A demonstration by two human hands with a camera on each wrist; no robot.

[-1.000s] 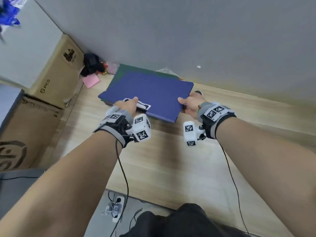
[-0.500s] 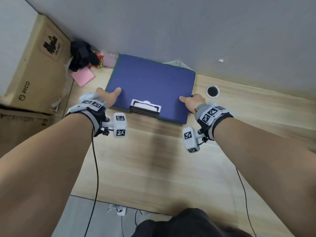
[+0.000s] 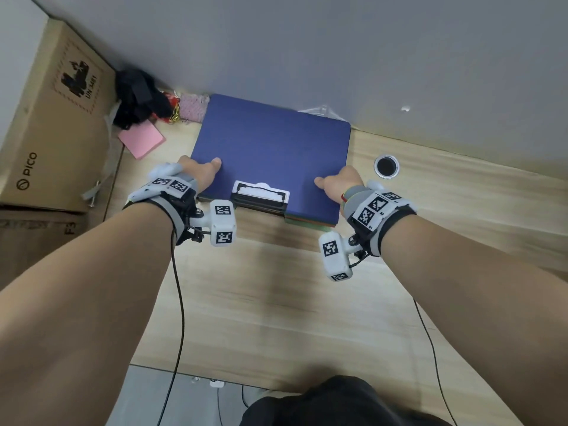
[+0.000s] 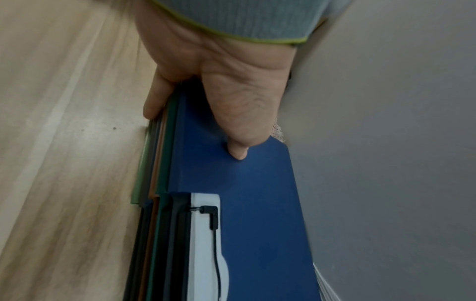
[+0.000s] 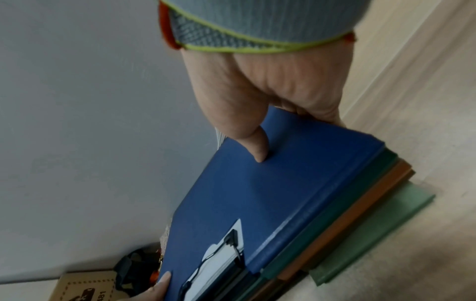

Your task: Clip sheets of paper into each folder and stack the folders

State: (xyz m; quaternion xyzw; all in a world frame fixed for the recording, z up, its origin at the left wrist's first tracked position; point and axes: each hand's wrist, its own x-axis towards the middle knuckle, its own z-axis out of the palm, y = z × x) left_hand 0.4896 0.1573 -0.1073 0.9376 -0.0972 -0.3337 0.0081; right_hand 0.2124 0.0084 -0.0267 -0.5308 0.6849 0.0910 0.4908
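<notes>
A stack of folders lies on the wooden table (image 3: 276,302) against the grey wall, with the blue folder (image 3: 270,149) on top. Its black clip (image 3: 261,193) holds white paper at the near edge. Under it show dark green, orange and light green folder edges (image 5: 360,234). My left hand (image 3: 201,173) grips the stack's near left corner, thumb (image 4: 238,150) on the blue cover and fingers (image 4: 154,101) down the side. My right hand (image 3: 341,184) grips the near right corner the same way, thumb (image 5: 257,154) on top and the other fingers over the side edge.
A cardboard box (image 3: 52,118) stands at the left. A pink pad (image 3: 141,139) and a black bundle (image 3: 138,96) lie between the box and the stack. A round cable hole (image 3: 386,166) is right of the stack, and clear plastic (image 3: 319,109) sits behind it.
The blue folder went from angled to square on the stack. My left hand moved from the clip to the near left corner. My right hand stayed at the right corner.
</notes>
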